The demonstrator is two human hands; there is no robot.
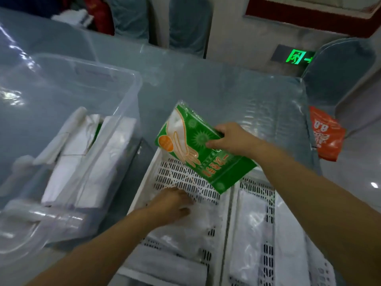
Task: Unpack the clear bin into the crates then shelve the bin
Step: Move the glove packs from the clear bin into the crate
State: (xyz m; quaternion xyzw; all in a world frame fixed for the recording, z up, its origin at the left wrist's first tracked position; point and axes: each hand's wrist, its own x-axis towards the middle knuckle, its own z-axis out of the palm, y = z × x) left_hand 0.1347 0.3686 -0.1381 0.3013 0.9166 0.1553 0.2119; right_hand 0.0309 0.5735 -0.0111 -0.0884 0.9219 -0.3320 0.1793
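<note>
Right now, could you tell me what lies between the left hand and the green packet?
In the head view, only bare perforated floor of the white crate lies between the left hand and the green packet.

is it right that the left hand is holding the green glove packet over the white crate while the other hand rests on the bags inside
Not quite: the head view shows the right hand holding the green glove packet over the white crate, while the left hand rests on the bags inside.
</note>
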